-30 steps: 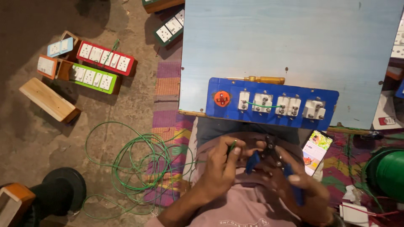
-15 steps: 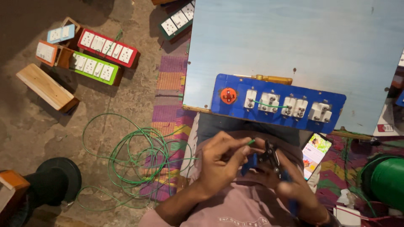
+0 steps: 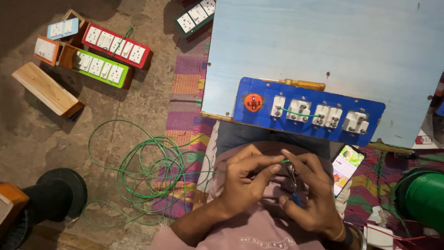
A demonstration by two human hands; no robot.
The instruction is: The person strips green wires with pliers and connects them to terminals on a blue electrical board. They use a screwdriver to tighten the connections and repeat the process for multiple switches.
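My left hand pinches the end of a thin green wire above my lap. My right hand grips a pair of blue-handled pliers, jaws up at the wire's end. Just beyond my hands a blue switch panel lies face down on the front edge of a pale blue board, showing white switch backs, an orange round part and a short green link wire. A yellow-handled screwdriver lies along the panel's far edge.
A loose coil of green wire lies on the floor to my left. Finished switch boxes, red and green, and a wooden block sit far left. A lit phone rests by my right knee; a green spool stands at right.
My hands have stayed together over my lap, working the wire end with the pliers. The view has shifted slightly; the panel and board have not moved.
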